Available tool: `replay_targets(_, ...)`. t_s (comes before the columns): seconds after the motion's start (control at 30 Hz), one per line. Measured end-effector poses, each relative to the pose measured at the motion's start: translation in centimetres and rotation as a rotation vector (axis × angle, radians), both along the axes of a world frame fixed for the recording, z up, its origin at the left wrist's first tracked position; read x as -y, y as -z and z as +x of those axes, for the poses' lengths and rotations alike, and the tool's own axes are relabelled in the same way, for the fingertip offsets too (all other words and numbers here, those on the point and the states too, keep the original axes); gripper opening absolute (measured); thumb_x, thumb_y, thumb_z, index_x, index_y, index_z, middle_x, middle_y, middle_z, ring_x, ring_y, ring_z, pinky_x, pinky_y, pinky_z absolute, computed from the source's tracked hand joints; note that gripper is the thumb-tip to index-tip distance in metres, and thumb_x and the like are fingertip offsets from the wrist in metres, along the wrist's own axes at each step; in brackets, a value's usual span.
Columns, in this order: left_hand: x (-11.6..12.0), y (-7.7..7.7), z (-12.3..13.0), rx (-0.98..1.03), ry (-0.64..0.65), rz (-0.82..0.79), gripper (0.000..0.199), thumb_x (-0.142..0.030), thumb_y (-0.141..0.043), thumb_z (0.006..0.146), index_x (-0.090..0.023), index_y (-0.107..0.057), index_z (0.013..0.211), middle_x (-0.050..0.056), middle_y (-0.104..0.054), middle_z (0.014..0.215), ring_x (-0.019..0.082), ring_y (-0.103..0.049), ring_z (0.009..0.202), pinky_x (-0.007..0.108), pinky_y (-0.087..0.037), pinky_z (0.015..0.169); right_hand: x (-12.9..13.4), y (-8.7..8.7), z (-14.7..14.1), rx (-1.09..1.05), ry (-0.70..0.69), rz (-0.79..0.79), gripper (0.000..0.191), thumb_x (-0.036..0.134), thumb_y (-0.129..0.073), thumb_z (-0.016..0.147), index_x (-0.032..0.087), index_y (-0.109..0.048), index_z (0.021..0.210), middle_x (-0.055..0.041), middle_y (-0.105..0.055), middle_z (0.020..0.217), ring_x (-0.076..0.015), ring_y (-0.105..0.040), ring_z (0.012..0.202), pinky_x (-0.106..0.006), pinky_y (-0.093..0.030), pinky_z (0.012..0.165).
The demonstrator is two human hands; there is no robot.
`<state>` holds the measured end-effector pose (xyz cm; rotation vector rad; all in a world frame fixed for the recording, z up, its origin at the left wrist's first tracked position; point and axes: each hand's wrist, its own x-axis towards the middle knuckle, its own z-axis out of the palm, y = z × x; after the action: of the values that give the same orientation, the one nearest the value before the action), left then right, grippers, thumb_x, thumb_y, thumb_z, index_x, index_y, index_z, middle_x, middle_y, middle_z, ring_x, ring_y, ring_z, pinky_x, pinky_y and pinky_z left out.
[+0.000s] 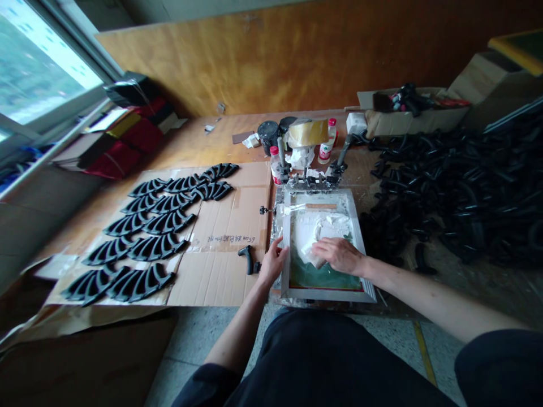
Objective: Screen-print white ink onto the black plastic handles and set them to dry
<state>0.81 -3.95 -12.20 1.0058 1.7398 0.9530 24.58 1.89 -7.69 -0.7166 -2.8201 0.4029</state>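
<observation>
Nearest the camera is the person's dark clothing (331,356), with both bare forearms reaching past it to a metal frame (328,295) lying on the work table. The right hand (339,254) has its fingers closed on a crumpled white wad (306,240), cloth or paper, pressed on the green sheet (322,278) inside the frame. The left hand (275,260) is at the frame's left side, fingers partly bent and a little apart; whether they grip the rim or merely rest there, I cannot tell.

If the right hand bore down too hard, the thin sheet could stretch or tear. A loose fold of the wad might drag white smears over the green, or catch the brown strip (321,207) near the far end. A weak left hand could let the frame shift. The single black piece (247,261) beside the left wrist might be knocked by a stray arm.

The frame is straight-sided, dull silver; the sheet looks smooth and slightly glossy, the wad soft and wrinkled. Ribbed cardboard (220,226) bears fanned rows of curved black pieces (159,247), while a shiny, tangled heap (458,192) fills the right side.
</observation>
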Motion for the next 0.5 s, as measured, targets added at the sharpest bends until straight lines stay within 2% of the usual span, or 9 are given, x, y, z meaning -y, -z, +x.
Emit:
replay_targets(0.1,0.0,0.4,-0.1,-0.019,0.014,0.004,0.052,-0.044,-0.065,0.078,-0.022,-0.060,0.125,-0.002,-0.060,0.071,0.013,-0.055,0.063,0.022,-0.041,0.059,0.0,-0.8,0.7,0.017,-0.086,-0.041,0.027,0.003,-0.050,0.079,0.021,-0.068,0.089,-0.0037,-0.068,0.088,-0.0177,-0.059,0.084,-0.027,-0.041,0.074)
replay_targets(0.2,0.0,0.4,-0.2,-0.052,0.032,0.020,0.051,-0.045,-0.063,0.080,-0.021,-0.060,0.125,-0.001,-0.061,0.073,0.014,-0.056,0.065,0.022,-0.041,0.059,-0.9,-1.1,0.1,0.009,0.017,-0.059,0.026,0.004,-0.053,0.077,0.023,-0.068,0.087,-0.0014,-0.067,0.083,-0.0180,-0.059,0.084,-0.026,-0.041,0.072)
replay_targets(0.3,0.1,0.4,-0.2,-0.093,0.052,0.038,0.051,-0.046,-0.060,0.082,-0.022,-0.059,0.127,-0.001,-0.061,0.074,0.014,-0.056,0.066,0.022,-0.040,0.060,-0.2,0.1,-0.3,-0.039,0.127,0.034,0.028,0.004,-0.049,0.082,0.019,-0.068,0.095,-0.0062,-0.069,0.094,-0.0201,-0.059,0.090,-0.029,-0.042,0.075)
replay_targets(0.4,0.2,0.4,-0.2,-0.105,0.052,0.033,0.051,-0.046,-0.060,0.082,-0.023,-0.058,0.128,-0.001,-0.060,0.073,0.013,-0.055,0.064,0.022,-0.040,0.058,1.4,1.4,0.1,-0.050,0.068,0.070,0.029,0.004,-0.048,0.084,0.018,-0.068,0.102,-0.0084,-0.069,0.100,-0.0200,-0.061,0.090,-0.030,-0.044,0.076)
replay_targets(0.5,0.0,0.2,-0.3,-0.106,0.074,0.002,0.053,-0.046,-0.059,0.083,-0.022,-0.056,0.130,-0.002,-0.058,0.071,0.012,-0.052,0.061,0.021,-0.038,0.056,0.9,0.9,-0.3,-0.087,0.122,0.025,0.021,0.014,-0.056,0.087,0.021,-0.068,0.102,-0.0044,-0.069,0.093,-0.0185,-0.063,0.084,-0.028,-0.046,0.074)
